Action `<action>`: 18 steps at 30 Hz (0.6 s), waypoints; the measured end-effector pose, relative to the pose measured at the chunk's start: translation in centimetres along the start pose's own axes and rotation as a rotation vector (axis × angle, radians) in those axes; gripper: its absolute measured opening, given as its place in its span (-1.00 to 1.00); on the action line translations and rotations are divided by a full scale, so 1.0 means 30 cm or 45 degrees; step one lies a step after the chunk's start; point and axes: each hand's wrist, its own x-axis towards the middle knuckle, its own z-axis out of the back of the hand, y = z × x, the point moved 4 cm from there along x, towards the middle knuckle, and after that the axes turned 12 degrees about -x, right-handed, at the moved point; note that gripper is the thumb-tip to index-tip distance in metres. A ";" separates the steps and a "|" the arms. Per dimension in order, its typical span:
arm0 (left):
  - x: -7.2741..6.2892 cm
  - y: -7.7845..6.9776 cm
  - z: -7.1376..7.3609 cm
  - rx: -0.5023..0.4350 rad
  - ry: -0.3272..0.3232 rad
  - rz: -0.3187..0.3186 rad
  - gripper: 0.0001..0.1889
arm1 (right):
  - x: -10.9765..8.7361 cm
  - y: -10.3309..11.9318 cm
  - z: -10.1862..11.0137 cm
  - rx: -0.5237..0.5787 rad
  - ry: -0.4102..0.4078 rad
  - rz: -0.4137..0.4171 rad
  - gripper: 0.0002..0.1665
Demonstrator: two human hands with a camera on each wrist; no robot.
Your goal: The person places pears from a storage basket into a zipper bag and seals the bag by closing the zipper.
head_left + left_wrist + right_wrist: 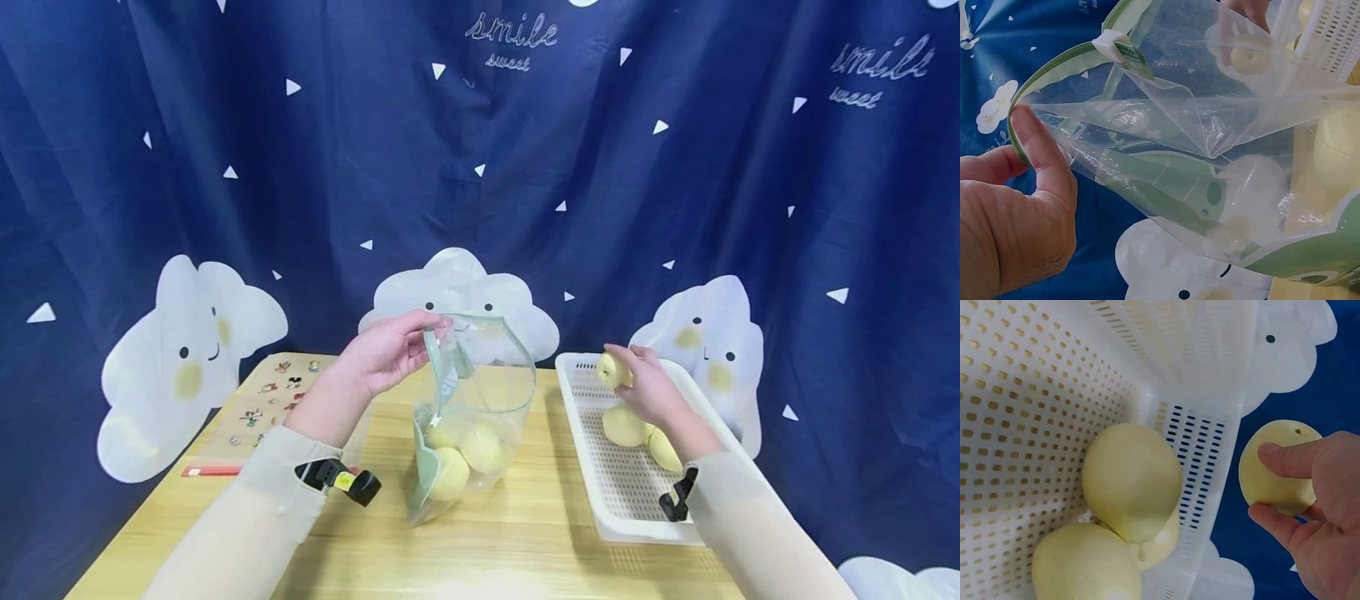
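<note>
My left hand [386,350] pinches the green-edged rim of a clear zip bag [453,400], and its mouth gapes. Several pale yellow pears [480,446] lie in the bottom of that bag, seen through the plastic. In the left wrist view, a white zip slider [1110,47] sits on the green rim beyond my fingers. My right hand [648,387] grips one pear [1279,467] between thumb and fingers, up above the far part of a white perforated basket [592,500]. More pears [1132,481] rest inside the basket, below that hand.
To the left, a flat bag with cartoon prints [270,400] and a red slider strip [213,471] lies on the wooden table [487,567]. A dark blue curtain [465,167] with white clouds hangs close behind the table.
</note>
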 end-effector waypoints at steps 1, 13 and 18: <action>0.000 0.001 0.000 0.001 -0.003 -0.001 -0.82 | -0.004 0.004 0.008 -0.001 -0.016 0.005 -0.11; -0.001 0.002 -0.001 0.001 0.012 -0.005 -0.81 | -0.003 0.130 0.163 0.035 -0.192 0.099 -0.13; -0.002 0.003 -0.004 -0.006 0.023 -0.002 -0.81 | -0.023 0.202 0.211 0.046 -0.285 0.155 -0.09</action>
